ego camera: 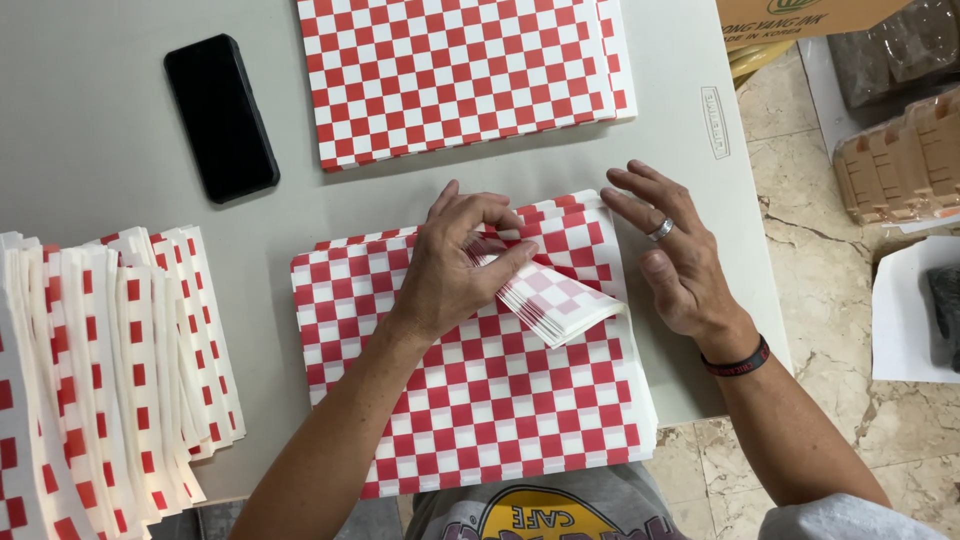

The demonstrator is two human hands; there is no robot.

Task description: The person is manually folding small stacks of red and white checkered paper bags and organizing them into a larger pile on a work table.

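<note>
My left hand [452,262] pinches a folded red-and-white checkered paper sheet [555,300] and holds it just above a flat stack of the same checkered paper [480,400] on the grey table [100,130]. My right hand [675,250], with a ring and a dark wristband, hovers open at the stack's right edge, fingers spread, beside the folded sheet without gripping it.
A pile of folded checkered papers [110,370] lies fanned at the left. A second flat checkered stack [460,70] sits at the far side. A black phone [220,115] lies at upper left. Cardboard box and wrapped packages [900,160] stand on the marble floor at right.
</note>
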